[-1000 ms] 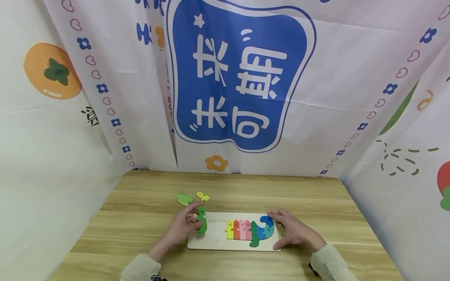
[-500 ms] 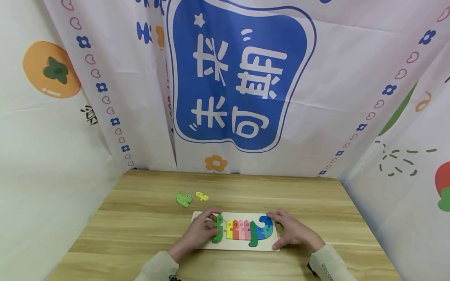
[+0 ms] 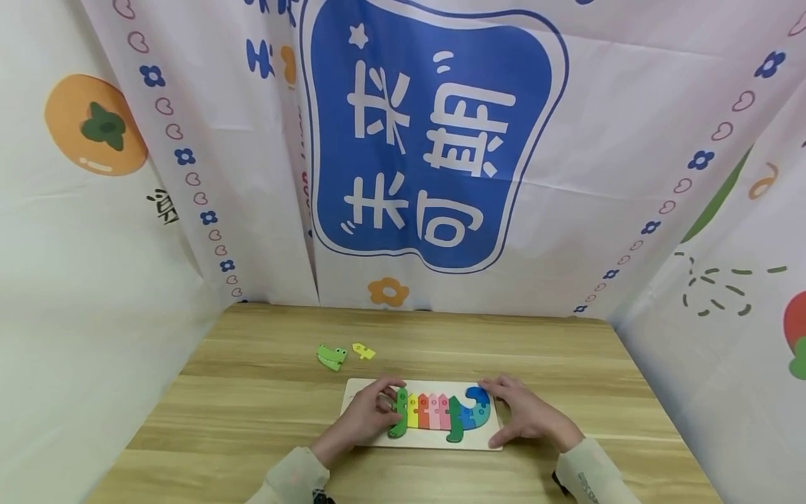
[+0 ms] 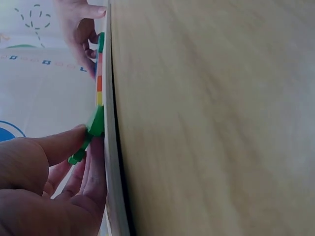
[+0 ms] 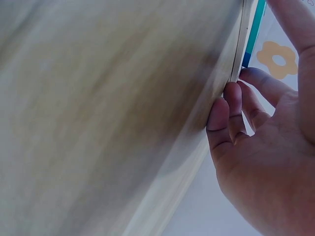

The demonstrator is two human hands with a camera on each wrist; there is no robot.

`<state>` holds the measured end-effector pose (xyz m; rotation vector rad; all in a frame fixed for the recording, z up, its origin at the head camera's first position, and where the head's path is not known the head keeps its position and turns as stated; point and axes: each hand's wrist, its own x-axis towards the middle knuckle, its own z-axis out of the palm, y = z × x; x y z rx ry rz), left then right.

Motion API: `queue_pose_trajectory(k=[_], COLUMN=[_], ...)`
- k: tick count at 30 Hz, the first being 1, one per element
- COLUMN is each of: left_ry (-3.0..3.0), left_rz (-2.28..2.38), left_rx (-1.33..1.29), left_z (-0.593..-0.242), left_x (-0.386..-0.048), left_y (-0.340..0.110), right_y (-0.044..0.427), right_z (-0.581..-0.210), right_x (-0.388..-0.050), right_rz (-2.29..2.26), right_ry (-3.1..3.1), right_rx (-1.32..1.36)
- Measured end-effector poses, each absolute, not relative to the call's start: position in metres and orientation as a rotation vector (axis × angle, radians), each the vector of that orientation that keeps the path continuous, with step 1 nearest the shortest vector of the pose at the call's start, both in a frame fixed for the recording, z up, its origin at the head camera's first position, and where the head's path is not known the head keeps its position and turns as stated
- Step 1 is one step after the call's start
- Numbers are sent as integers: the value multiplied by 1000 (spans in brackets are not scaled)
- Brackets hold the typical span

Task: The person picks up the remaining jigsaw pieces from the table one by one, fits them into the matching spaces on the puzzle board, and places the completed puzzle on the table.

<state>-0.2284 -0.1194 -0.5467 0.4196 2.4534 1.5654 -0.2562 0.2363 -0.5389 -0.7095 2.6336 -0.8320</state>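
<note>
My left hand [image 3: 368, 416] pinches a dark green leg-shaped puzzle piece [image 3: 401, 411] between thumb and fingers, at the left end of a row of coloured pieces on a pale wooden puzzle board [image 3: 422, 439]. In the left wrist view this green piece [image 4: 97, 122] is tilted, one end raised off the board and the other by the yellow piece [image 4: 100, 98]. My right hand [image 3: 532, 414] holds the board's right end, thumb at the near corner and fingers near the far one. The right wrist view shows its fingers [image 5: 234, 98] against the board's edge.
A green crocodile-head piece [image 3: 331, 358] and a loose yellow piece [image 3: 363, 351] lie on the wooden table [image 3: 252, 378] behind the board, to its left. Printed white cloth [image 3: 604, 140] hangs around the table's back and sides.
My left hand has carried the green leg piece rightward from the board's left end to the yellow piece in the row. The right hand has stayed at the board's right end.
</note>
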Motion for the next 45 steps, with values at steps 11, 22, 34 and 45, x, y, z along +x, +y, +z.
queue_pose_trajectory(k=[11, 22, 34, 45], left_ry=[2466, 2507, 2538, 2536], left_rz=[1501, 1401, 1389, 1405], left_rx=[466, 469, 483, 503], left_z=[-546, -541, -547, -546], left_x=[-229, -227, -226, -225], left_y=[-121, -119, -119, -121], right_y=[236, 236, 237, 237], right_z=[-541, -543, -543, -544], right_x=[-258, -257, -257, -258], right_rz=[-827, -831, -824, -815], right_ry=[2637, 2656, 2648, 2654], right_rx=[-697, -701, -684, -687])
